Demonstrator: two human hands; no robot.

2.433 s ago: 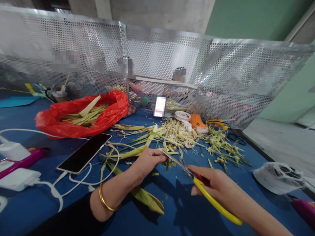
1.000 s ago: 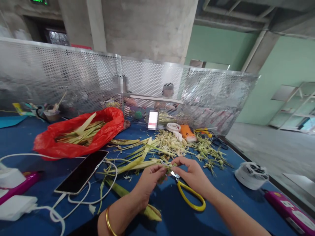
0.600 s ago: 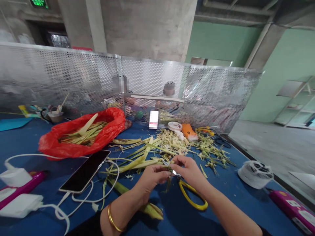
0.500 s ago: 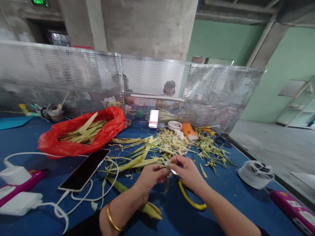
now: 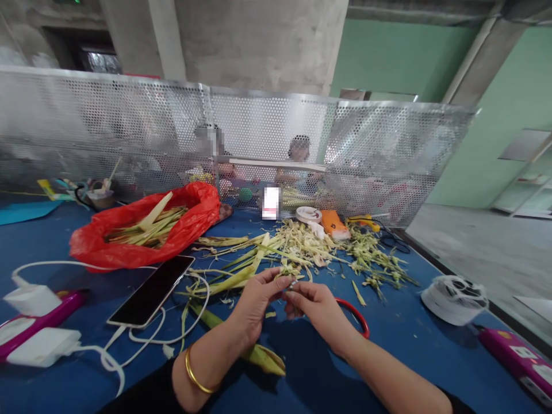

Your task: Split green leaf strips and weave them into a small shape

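Observation:
My left hand (image 5: 261, 299) is closed, pinching a small pale-green plant sprig (image 5: 286, 270) between thumb and fingers. Against it, my right hand (image 5: 313, 305) has its thumb and fingertips pressed together at the sprig's lower end. A red looped scissors handle (image 5: 357, 317) sticks out behind the right hand; the blades are mostly hidden by the fingers. Under my left forearm lies a long green husk-like leaf (image 5: 265, 357). Just beyond the hands, long yellow-green leaf strips (image 5: 239, 280) lie beside a heap of pale plant trimmings (image 5: 302, 244).
A red plastic bag (image 5: 99, 244) of stalks stands at left, near a phone (image 5: 150, 293) with white cables. Green sprigs (image 5: 375, 259), a tape roll (image 5: 309, 214) and an orange packet (image 5: 334, 224) lie beyond. A white spool (image 5: 452, 302) sits right; a perforated metal screen (image 5: 267, 126) borders the back.
Both hands have drawn closer together around the sprig, which now shows above the left fingertips. The visible scissors blade and yellow loop have gone from sight, and a red loop shows at the right.

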